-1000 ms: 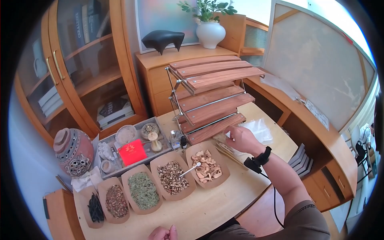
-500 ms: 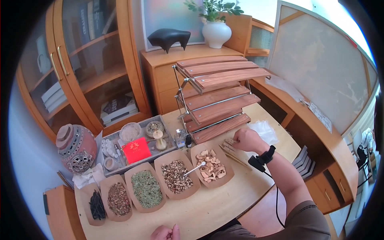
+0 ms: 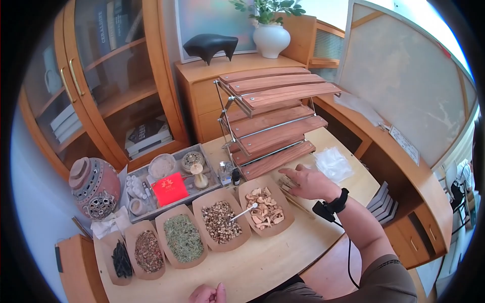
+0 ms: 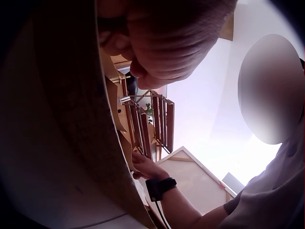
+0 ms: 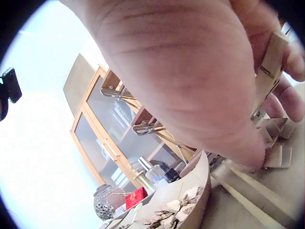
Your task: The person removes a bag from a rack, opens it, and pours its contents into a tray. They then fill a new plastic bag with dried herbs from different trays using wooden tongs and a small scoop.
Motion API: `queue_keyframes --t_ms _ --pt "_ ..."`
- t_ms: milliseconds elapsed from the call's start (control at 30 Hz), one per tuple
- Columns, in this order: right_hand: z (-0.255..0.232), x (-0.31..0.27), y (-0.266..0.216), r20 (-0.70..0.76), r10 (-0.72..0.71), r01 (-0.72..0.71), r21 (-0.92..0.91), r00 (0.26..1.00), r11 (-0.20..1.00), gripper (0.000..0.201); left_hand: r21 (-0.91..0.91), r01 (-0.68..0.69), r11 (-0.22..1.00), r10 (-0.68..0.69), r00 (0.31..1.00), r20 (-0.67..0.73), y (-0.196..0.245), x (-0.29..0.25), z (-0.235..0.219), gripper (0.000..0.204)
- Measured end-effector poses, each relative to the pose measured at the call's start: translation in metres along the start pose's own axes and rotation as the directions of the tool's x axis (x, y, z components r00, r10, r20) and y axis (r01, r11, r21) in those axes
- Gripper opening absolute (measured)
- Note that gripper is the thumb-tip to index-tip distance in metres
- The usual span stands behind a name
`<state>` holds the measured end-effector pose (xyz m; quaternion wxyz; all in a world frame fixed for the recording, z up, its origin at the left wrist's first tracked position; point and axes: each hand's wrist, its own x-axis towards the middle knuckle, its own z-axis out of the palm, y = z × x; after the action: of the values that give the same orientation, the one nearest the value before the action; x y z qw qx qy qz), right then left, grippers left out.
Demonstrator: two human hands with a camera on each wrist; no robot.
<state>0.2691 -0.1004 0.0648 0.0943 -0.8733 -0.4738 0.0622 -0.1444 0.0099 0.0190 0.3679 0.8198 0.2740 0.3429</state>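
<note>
My right hand (image 3: 310, 183) is low over the table, beside the long thin sticks (image 3: 302, 202) and right of the tray of pale dried slices (image 3: 264, 209). In the right wrist view, its curled fingers hold a tan strip (image 5: 269, 71) with dark marks, above small folded tan pieces (image 5: 279, 156). Part of that grip is hidden by the palm. Near the front table edge, my left hand (image 3: 207, 294) rests loosely curled, with nothing visible in it; the left wrist view shows the hand (image 4: 167, 43) close up.
Paper trays hold green herb (image 3: 183, 240), brown bits (image 3: 221, 222), reddish bits (image 3: 149, 252) and dark pods (image 3: 121, 260). Behind are a grey tray (image 3: 212, 188) with a red packet (image 3: 170, 189), small bottles (image 3: 235, 177), a slatted rack (image 3: 280, 126) and clear plastic (image 3: 333, 165).
My right hand has moved slightly left and down over the small tan pieces, its index finger now stretched out. The left hand has stayed near the table edge. The head view has shifted slightly.
</note>
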Motion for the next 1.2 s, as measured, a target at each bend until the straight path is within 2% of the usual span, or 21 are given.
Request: queue_keyframes --t_ms 67,200,400,467,500,567,700,767,833,900,933,1000,1033,1133,1200 --pt "0.004 0.002 0.002 0.034 -0.011 0.011 -0.015 0.999 1.000 0.063 -0.005 -0.001 1.000 0.001 1.000 0.006 0.001 0.000 0.000 0.036" --pt "0.011 0.002 0.006 0.008 0.023 -0.022 -0.028 1.000 0.999 0.060 -0.016 0.009 1.000 -0.008 1.000 0.008 0.001 0.001 0.000 0.037" --pt "0.000 -0.004 0.009 -0.107 0.103 -0.089 0.131 0.989 0.987 0.055 -0.027 0.013 1.000 -0.013 1.000 0.008 0.000 0.001 0.000 0.037" --pt "0.002 -0.003 0.022 -0.175 0.098 -0.051 0.254 0.980 0.966 0.051 -0.040 0.017 0.999 -0.016 1.000 0.017 0.001 0.001 0.001 0.037" --pt "0.006 0.000 0.027 -0.178 0.103 -0.056 0.253 0.979 0.966 0.051 -0.035 0.011 0.999 -0.010 1.000 0.015 0.001 0.002 0.001 0.037" --pt "0.014 0.005 0.035 -0.267 0.060 0.027 0.308 0.962 0.951 0.045 -0.032 0.001 0.999 0.000 1.000 0.016 0.002 0.002 0.001 0.038" --pt "0.022 0.005 0.027 -0.335 0.066 0.034 0.282 0.940 0.959 0.041 -0.009 -0.045 0.999 0.045 0.999 -0.009 -0.003 -0.001 0.003 0.039" --pt "0.020 -0.001 0.018 -0.341 0.073 0.045 0.326 0.937 0.944 0.040 -0.005 -0.070 0.998 0.070 0.997 -0.019 -0.006 -0.002 0.006 0.040" --pt "0.017 -0.010 0.020 -0.359 0.068 0.039 0.283 0.931 0.958 0.040 -0.017 -0.012 1.000 0.012 1.000 -0.003 -0.004 -0.003 0.004 0.040" --pt "0.010 -0.025 0.027 -0.466 0.066 0.043 0.219 0.882 0.975 0.044 -0.012 -0.008 1.000 0.009 1.000 0.006 -0.005 -0.005 0.004 0.040" --pt "0.007 -0.033 0.031 -0.469 0.070 0.038 0.216 0.880 0.976 0.044 -0.002 0.002 1.000 -0.002 1.000 0.007 -0.005 -0.005 0.004 0.040" --pt "0.000 -0.050 0.045 -0.473 0.198 -0.127 0.178 0.859 0.976 0.058 0.006 0.002 1.000 -0.003 1.000 0.014 -0.002 -0.004 0.003 0.041" --pt "0.001 -0.057 0.055 -0.476 0.199 -0.132 0.171 0.857 0.976 0.058 0.019 0.006 1.000 -0.007 1.000 0.022 -0.001 -0.004 0.003 0.041" --pt "0.018 -0.067 0.093 -0.385 0.164 -0.088 0.209 0.908 0.974 0.081 -0.017 -0.002 1.000 0.003 1.000 0.025 -0.010 -0.005 0.006 0.043" --pt "0.020 -0.073 0.098 -0.352 0.199 -0.132 0.206 0.915 0.970 0.079 -0.007 -0.028 1.000 0.028 0.999 0.026 -0.012 -0.004 0.007 0.044"
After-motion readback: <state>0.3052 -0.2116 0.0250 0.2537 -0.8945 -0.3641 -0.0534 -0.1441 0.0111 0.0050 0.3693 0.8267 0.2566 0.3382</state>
